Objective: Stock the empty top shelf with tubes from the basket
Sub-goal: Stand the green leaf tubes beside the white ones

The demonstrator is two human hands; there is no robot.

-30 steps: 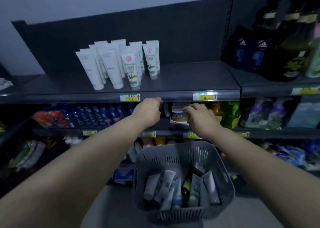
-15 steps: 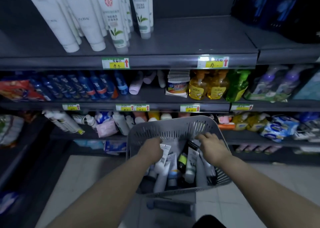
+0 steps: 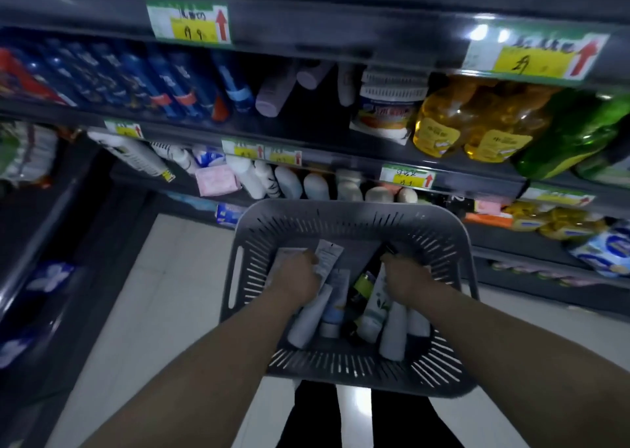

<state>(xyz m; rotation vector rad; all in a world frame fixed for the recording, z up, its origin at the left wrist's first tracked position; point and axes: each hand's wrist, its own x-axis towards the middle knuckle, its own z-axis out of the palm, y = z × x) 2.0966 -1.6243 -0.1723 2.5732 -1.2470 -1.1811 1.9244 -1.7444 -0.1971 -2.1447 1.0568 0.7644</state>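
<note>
Your left hand is down in the grey slotted basket at 6 o'clock, its fingers curled round a white tube whose flat crimped end points to 12. At its 3 o'clock, your right hand has curled fingers; whether they pinch anything cannot be told. The tubes lie heaped, mostly white, one leaf-printed.

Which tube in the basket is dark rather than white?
The black tube with a yellow-green band, in the middle of the basket, between the left hand and right hand; the tubes around it are white or pale.
</note>
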